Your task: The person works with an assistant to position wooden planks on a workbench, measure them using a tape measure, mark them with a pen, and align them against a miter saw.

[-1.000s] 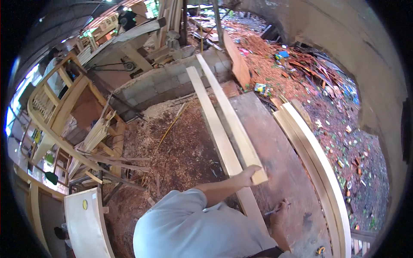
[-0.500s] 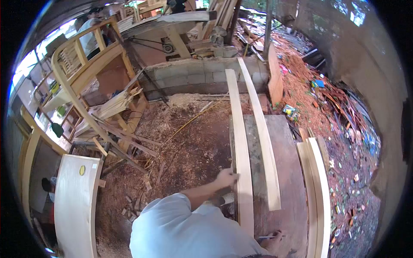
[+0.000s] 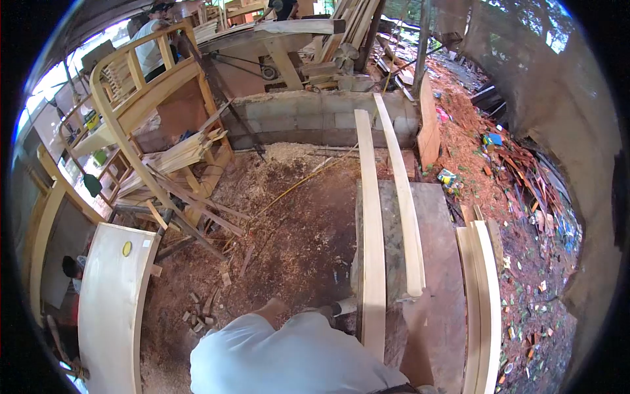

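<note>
Two long pale planks run away from me over a worktop; the left plank (image 3: 373, 236) lies beside the right plank (image 3: 405, 217), with a gap between them. My right hand (image 3: 415, 310) is at the near end of the right plank, closed around a thin marker-like stick (image 3: 405, 299), whose details are blurred. Over the shavings left of the planks is my left hand (image 3: 274, 306), close to my shirt and away from the wood; its fingers are too smeared to read.
More long boards (image 3: 484, 295) lie along the worktop's right side (image 3: 440, 249). A curved wooden frame (image 3: 125, 141) and a pale curved panel (image 3: 115, 302) stand left. Beyond the planks is a low block wall (image 3: 295, 118). A person (image 3: 149, 46) is at the back left, another person (image 3: 283, 8) at the top.
My left hand has let go of the right plank and moved back left, away from both planks. My right hand has moved forward to that plank's near end. The view has swung.
</note>
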The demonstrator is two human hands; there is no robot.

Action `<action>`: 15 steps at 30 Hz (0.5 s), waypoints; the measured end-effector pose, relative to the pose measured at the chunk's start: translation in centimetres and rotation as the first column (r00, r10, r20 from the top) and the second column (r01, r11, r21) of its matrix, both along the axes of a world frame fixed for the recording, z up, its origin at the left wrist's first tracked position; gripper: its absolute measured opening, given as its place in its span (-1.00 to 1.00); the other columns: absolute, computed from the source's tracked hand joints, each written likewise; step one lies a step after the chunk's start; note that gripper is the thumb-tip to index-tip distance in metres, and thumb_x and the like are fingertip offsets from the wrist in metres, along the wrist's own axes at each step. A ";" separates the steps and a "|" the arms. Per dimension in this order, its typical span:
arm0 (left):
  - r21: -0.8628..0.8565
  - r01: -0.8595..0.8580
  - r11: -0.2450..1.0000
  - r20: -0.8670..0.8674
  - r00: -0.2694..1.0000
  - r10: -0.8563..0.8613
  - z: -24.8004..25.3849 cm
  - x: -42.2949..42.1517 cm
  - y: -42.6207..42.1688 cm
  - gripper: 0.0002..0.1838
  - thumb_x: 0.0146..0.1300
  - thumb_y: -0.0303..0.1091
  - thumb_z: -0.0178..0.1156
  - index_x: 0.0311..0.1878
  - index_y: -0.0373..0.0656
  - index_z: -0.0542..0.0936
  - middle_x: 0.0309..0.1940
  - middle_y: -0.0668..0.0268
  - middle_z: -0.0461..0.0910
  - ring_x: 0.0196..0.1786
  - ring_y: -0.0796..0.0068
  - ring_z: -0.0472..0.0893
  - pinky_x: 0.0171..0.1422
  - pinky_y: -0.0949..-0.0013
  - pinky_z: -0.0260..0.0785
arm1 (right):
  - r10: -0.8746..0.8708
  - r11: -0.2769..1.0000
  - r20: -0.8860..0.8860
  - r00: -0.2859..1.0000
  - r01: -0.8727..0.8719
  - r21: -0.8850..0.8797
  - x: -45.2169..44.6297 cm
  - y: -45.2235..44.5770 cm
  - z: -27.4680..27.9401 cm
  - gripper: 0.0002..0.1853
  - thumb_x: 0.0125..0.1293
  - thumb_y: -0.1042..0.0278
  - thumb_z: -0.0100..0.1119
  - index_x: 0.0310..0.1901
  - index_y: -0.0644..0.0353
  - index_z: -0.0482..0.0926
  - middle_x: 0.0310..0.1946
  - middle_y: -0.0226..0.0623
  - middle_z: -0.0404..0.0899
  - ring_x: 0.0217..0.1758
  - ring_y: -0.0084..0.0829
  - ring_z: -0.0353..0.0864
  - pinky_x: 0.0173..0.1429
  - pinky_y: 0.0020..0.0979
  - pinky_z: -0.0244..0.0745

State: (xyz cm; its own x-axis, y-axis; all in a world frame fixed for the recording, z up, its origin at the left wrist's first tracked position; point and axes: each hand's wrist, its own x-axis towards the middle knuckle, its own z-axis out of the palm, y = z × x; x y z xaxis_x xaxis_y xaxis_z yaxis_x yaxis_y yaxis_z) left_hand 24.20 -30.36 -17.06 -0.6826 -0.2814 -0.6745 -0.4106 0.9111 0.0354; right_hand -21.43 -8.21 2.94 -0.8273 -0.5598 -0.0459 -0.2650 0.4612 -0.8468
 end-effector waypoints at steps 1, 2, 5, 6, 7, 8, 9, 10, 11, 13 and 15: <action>0.032 0.020 0.999 0.002 1.000 -0.020 1.9 -2.0 0.1 -0.65 0.06 -0.12 0.37 -0.09 -0.02 0.72 -0.26 0.22 0.76 -0.17 0.24 0.75 -0.19 0.17 0.61 | -0.008 0.994 -0.144 0.990 0.023 0.106 -0.7 -0.7 -1.9 -0.28 0.05 0.26 0.48 0.19 0.38 0.36 0.01 0.20 0.55 0.18 0.14 0.51 0.25 0.02 0.37; 0.065 0.040 0.997 0.003 0.999 -0.040 3.9 -4.0 0.1 -0.63 0.05 -0.08 0.37 -0.10 -0.04 0.73 -0.25 0.19 0.75 -0.17 0.22 0.75 -0.17 0.16 0.61 | -0.004 0.976 -0.284 0.959 0.065 0.206 -1.2 -0.8 -3.8 -0.22 0.00 0.28 0.52 0.22 0.37 0.33 0.03 0.22 0.55 0.18 0.20 0.49 0.25 0.08 0.35; 0.147 -0.341 0.929 -0.078 0.932 0.354 2.6 -8.0 -2.0 -0.66 0.23 -0.16 0.19 0.04 0.05 0.69 -0.15 0.09 0.72 -0.01 0.13 0.71 0.03 0.10 0.58 | 0.005 0.977 -0.278 0.961 0.055 0.208 -0.5 -0.7 -2.4 -0.20 0.00 0.27 0.50 0.25 0.35 0.31 0.04 0.21 0.54 0.17 0.22 0.48 0.24 0.10 0.35; 0.182 -0.508 0.842 -0.101 0.842 0.530 1.1 -8.6 -2.6 -0.66 0.32 -0.21 0.10 0.12 0.11 0.67 -0.10 0.06 0.70 0.06 0.09 0.69 0.13 0.07 0.57 | -0.024 0.969 -0.263 0.965 0.087 0.229 -0.2 -0.6 -3.0 -0.20 0.00 0.27 0.50 0.25 0.35 0.31 0.04 0.21 0.54 0.17 0.22 0.48 0.24 0.10 0.35; 0.190 -0.618 0.763 -0.179 0.742 0.646 0.5 -9.7 -3.4 -0.67 0.30 -0.24 0.11 0.07 0.02 0.69 -0.18 0.04 0.70 0.01 0.06 0.70 0.05 0.06 0.58 | -0.018 0.966 -0.273 0.962 0.087 0.243 -0.4 -0.6 -4.3 -0.23 0.00 0.29 0.49 0.23 0.32 0.31 0.04 0.21 0.53 0.17 0.23 0.47 0.24 0.11 0.35; 0.212 -0.710 0.672 -0.255 0.623 0.739 0.5 -11.6 -4.2 -0.69 0.29 -0.26 0.11 0.02 -0.06 0.71 -0.26 0.02 0.70 -0.05 0.02 0.71 -0.03 0.05 0.58 | -0.018 0.962 -0.287 0.958 0.095 0.256 -0.6 0.0 -4.3 -0.25 0.00 0.31 0.48 0.22 0.30 0.32 0.04 0.21 0.51 0.18 0.24 0.46 0.23 0.12 0.34; 0.224 -0.676 0.702 -0.241 0.659 0.712 0.7 -12.8 -4.6 -0.69 0.29 -0.26 0.11 0.02 -0.06 0.71 -0.26 0.02 0.70 -0.05 0.02 0.71 -0.03 0.05 0.58 | -0.060 0.951 -0.287 0.956 0.142 0.274 -0.8 0.5 -4.2 -0.25 0.00 0.31 0.48 0.22 0.30 0.32 0.04 0.21 0.51 0.18 0.24 0.46 0.23 0.12 0.34; 0.355 -0.603 0.714 -0.363 0.615 0.700 2.0 -13.8 -5.4 -0.74 0.26 -0.29 0.13 -0.09 -0.14 0.72 -0.36 0.04 0.68 -0.20 0.07 0.70 -0.18 0.07 0.55 | -0.034 0.947 -0.315 0.948 0.131 0.293 -0.9 0.0 -3.4 -0.31 0.01 0.25 0.45 0.15 0.29 0.35 -0.02 0.19 0.54 0.11 0.25 0.49 0.16 0.13 0.38; 0.473 -0.511 0.718 -0.468 0.544 0.696 3.1 -15.1 -6.3 -0.76 0.24 -0.32 0.14 -0.21 -0.23 0.72 -0.47 0.07 0.65 -0.35 0.11 0.68 -0.34 0.10 0.51 | -0.003 0.943 -0.339 0.941 0.115 0.312 -0.7 -0.2 -2.9 -0.37 0.02 0.20 0.43 0.08 0.28 0.38 -0.09 0.16 0.56 0.04 0.26 0.52 0.09 0.14 0.41; 0.902 -0.216 -0.373 0.280 -0.364 0.888 5.1 -20.2 -7.8 -0.84 0.19 -0.37 0.16 -0.36 -0.24 0.66 -0.60 0.22 0.57 -0.59 0.32 0.54 -0.53 0.21 0.35 | -0.025 0.923 -0.337 0.941 0.151 0.354 -0.3 0.6 -2.7 -0.38 0.03 0.21 0.40 0.09 0.27 0.37 -0.08 0.17 0.55 0.04 0.27 0.51 0.09 0.15 0.40; 0.964 -0.219 -0.154 0.038 -0.457 0.889 10.1 -24.8 -9.4 -0.91 0.15 -0.41 0.19 -0.45 -0.14 0.62 -0.64 0.31 0.54 -0.64 0.39 0.47 -0.58 0.24 0.27 | -0.034 0.903 -0.303 0.952 0.159 0.400 1.1 2.2 -1.7 -0.43 0.03 0.25 0.34 0.07 0.24 0.37 -0.09 0.18 0.55 0.01 0.26 0.50 0.08 0.15 0.39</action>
State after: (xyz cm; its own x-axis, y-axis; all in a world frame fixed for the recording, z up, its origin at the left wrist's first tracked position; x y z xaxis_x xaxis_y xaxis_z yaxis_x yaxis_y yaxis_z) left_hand -0.64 -39.72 -6.91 -0.2078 -0.8548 -0.4756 0.0189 -0.4896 0.8718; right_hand -20.36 -5.97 1.22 -0.8890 -0.4578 -0.0132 -0.3991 0.7885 -0.4680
